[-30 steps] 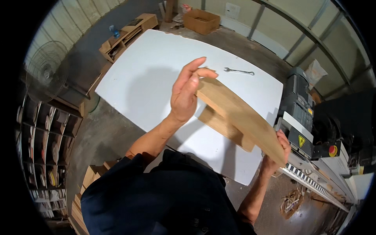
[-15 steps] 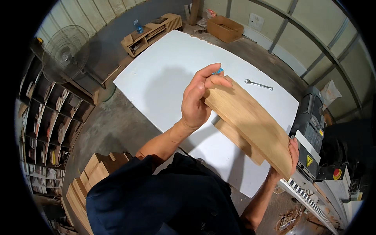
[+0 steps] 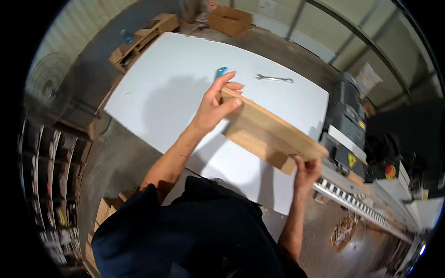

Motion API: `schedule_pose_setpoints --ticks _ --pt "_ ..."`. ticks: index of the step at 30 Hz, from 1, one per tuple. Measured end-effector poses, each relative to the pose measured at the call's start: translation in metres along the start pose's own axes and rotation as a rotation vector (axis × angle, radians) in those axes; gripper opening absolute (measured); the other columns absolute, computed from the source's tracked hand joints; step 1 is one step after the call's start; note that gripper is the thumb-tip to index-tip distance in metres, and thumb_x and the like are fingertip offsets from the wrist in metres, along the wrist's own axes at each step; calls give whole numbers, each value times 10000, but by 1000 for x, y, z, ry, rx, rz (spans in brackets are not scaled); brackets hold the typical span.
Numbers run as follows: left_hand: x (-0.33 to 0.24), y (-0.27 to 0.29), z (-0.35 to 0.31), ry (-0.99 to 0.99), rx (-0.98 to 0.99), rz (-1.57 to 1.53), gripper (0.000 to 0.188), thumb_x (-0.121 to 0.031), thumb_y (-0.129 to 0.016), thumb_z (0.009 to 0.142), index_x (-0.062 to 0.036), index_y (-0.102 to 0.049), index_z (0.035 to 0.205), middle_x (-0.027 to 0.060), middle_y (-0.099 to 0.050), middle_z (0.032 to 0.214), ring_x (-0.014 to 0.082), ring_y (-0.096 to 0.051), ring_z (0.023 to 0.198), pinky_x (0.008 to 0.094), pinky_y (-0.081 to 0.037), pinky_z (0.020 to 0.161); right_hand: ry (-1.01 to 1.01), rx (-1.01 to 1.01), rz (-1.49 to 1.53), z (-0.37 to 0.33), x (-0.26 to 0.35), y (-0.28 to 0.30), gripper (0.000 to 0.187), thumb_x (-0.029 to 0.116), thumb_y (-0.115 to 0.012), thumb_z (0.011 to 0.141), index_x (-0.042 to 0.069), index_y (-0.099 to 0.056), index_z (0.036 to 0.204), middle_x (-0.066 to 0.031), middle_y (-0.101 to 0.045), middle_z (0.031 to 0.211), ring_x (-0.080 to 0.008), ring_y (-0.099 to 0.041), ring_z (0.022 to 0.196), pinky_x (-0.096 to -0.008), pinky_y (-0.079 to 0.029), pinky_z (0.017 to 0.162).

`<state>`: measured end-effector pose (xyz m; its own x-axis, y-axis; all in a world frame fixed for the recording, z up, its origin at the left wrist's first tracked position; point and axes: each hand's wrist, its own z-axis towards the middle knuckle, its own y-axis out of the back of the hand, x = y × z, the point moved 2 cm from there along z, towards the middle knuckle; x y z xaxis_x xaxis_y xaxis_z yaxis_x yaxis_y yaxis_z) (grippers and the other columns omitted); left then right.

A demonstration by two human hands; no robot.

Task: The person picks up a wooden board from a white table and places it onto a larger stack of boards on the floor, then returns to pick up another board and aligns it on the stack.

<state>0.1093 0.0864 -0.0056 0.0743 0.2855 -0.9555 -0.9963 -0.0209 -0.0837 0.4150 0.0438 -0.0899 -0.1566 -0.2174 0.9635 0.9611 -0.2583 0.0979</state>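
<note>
A light wooden board is held above the white table, tilted so that its long narrow edge faces up. My left hand grips its far left end, with the thumb on the near side and the fingers over the edge. At the near right end my right hand pinches the board between thumb and fingers. Just below it shows a second wooden piece; whether the two are joined I cannot tell. Beyond my left fingers lies a small blue object, partly hidden. A metal wrench rests farther right on the table.
Under the work stands a white table. To its right is a dark machine with a white rail. A cardboard box and a low wooden cabinet are at the back. Shelves and a fan stand left.
The board has turned from showing its broad top face to standing more on edge. My right hand has shifted from wrapping its end to a pinch. The whole view has swung.
</note>
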Motion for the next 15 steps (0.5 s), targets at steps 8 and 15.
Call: schedule_pose_setpoints --ticks 8,15 --pt "142 -24 15 552 -11 431 588 -149 -636 789 74 -406 1283 225 -576 1113 276 -573 1013 328 -449 876 -183 -22 -628 -15 -48 15 261 149 -732 680 14 -614 869 -140 -610 711 -307 -599 695 -398 -470 658" --pt "159 -42 18 367 36 609 614 -198 -640 744 103 -439 1240 283 -532 1165 360 -518 1104 349 -419 932 -194 -240 -503 -21 -97 35 457 204 -713 754 -15 -583 1135 -153 -586 880 -279 -576 776 -350 -475 735"
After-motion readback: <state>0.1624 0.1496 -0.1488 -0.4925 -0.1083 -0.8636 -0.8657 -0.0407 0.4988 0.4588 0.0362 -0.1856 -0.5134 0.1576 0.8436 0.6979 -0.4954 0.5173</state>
